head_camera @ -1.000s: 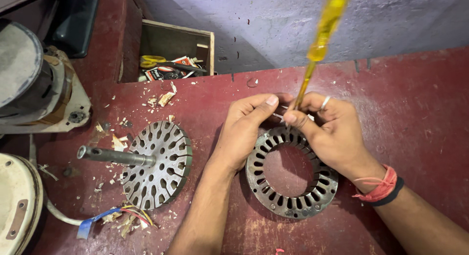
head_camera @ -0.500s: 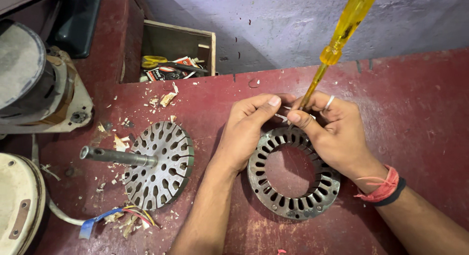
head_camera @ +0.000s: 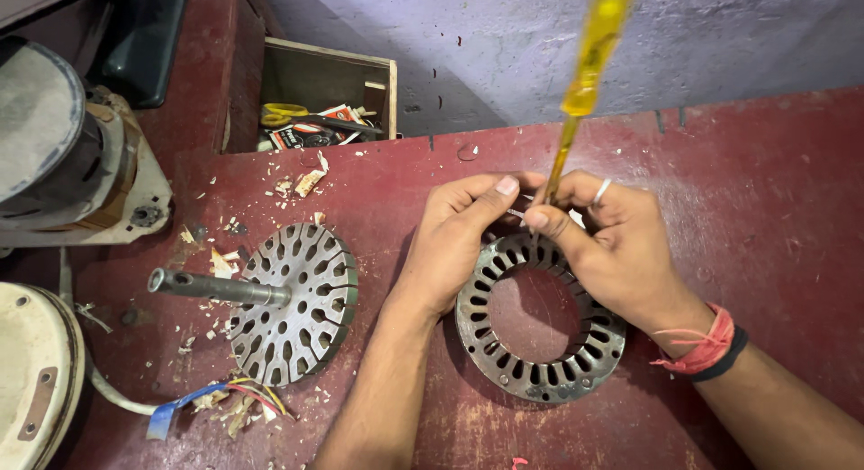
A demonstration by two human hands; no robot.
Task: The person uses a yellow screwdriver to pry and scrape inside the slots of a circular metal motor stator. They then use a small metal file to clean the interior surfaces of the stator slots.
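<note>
Steel stator ring [head_camera: 538, 326] lies flat on the red desk [head_camera: 765, 191], and both hands are bunched at its far edge. Right hand [head_camera: 621, 254] has its grip closed round the shaft of a yellow screwdriver [head_camera: 585, 83], which stands nearly upright with the tip down at one of the slots on the inner rim. Left hand [head_camera: 459, 236] curls over the ring's outer edge, thumb and fingers pinched together right beside the tip; there's a pale sliver between the fingers, too small to say what it is.

Looks to me like the slot-by-slot stage: working something in or out of one slot with the blade while the other hand steadies the ring. Most slots look bare, so I'd guess there's plenty of this left. Next bit wants a light push straight down the slot, with the ring held so it doesn't skate and the blade kept off the left thumb.

Off to the left, well apart, the rotor [head_camera: 292, 304] sits with its shaft pointing left, with scraps of paper and wire ends [head_camera: 229, 400] around it.
</note>
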